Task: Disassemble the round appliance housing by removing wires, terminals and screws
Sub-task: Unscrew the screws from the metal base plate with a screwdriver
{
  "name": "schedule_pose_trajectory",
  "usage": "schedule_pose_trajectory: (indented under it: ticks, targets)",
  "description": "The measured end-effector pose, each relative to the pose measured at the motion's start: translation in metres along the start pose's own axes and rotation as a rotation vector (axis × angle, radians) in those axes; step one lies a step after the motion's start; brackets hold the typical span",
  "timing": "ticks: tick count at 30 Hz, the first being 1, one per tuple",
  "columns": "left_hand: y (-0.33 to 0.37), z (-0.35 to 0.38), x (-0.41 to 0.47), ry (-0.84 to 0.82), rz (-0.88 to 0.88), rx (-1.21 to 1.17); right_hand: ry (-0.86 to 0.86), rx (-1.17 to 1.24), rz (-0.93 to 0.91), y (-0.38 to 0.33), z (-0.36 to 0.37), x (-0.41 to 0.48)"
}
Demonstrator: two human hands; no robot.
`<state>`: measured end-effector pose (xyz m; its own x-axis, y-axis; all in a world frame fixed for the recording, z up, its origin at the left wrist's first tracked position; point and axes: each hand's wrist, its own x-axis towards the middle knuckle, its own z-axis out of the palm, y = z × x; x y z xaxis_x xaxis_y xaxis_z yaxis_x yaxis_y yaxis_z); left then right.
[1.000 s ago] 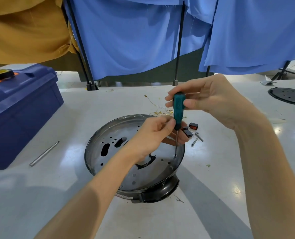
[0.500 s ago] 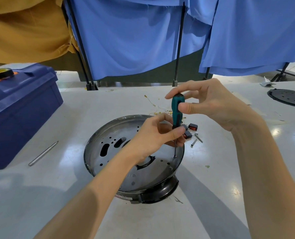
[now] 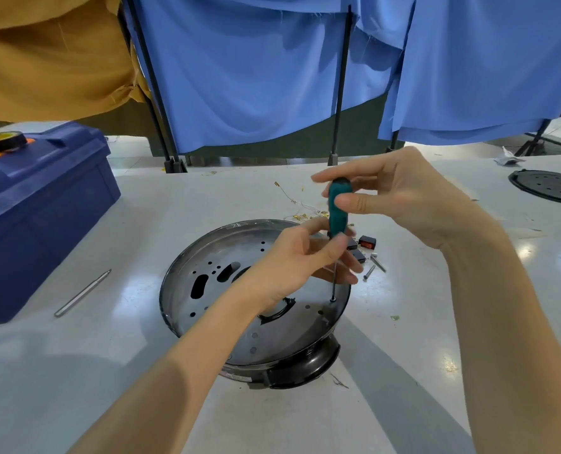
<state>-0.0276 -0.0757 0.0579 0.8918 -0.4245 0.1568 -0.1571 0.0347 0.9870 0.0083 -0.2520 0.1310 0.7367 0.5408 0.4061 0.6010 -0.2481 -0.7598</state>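
**Screwdriver upright on housing screw**

The round metal housing [image 3: 226, 290] is sitting on the bench [image 3: 141, 371]. Near its right rim, a screw [image 3: 332, 299] is lying directly below both hands, with the teal screwdriver [image 3: 338, 211] standing almost vertical on it. The left hand [image 3: 292, 267], nearer, is pinching the shaft. The right hand [image 3: 403, 198], higher, is pinching the handle top between thumb and fingers [image 3: 354, 175].

I see the round dark metal housing [image 3: 236, 244], perforated face up on its black base, mid-worktop [image 3: 108, 371]; loose silver screws [image 3: 378, 263] lie just right of it, gold-tipped wires [image 3: 300, 218] behind.
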Motion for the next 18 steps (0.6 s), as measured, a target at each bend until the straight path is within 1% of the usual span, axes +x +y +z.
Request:
schedule_pose_trajectory:
  ticks: [2,4,6,9,11,13,16,18]
  targets:
    - [0.0,-0.001,-0.001,-0.007,0.017,0.021,-0.031,0.111,0.0,-0.001,-0.004,-0.004]
    - [-0.001,-0.002,-0.001,0.011,0.01,0.027,-0.071,0.162,0.019,-0.002,-0.008,-0.008]
    - [-0.002,-0.002,-0.001,0.031,0.005,0.027,-0.078,0.091,0.037,-0.003,-0.01,-0.009]
    - [0.0,0.0,-0.001,0.037,0.013,-0.014,-0.041,-0.037,0.078,-0.004,-0.011,-0.008]
    - [0.001,-0.001,-0.001,0.041,0.02,-0.037,-0.008,-0.034,0.063,-0.005,-0.01,-0.007]
    - [0.001,-0.001,-0.002,0.032,0.031,-0.031,0.004,0.018,0.024,-0.005,-0.01,-0.008]
    - [0.001,-0.001,-0.003,-0.006,0.037,-0.004,-0.022,0.136,0.045,-0.007,-0.012,-0.012]
    - [0.001,-0.001,-0.002,0.016,0.026,-0.02,-0.063,0.087,0.06,-0.008,-0.012,-0.011]
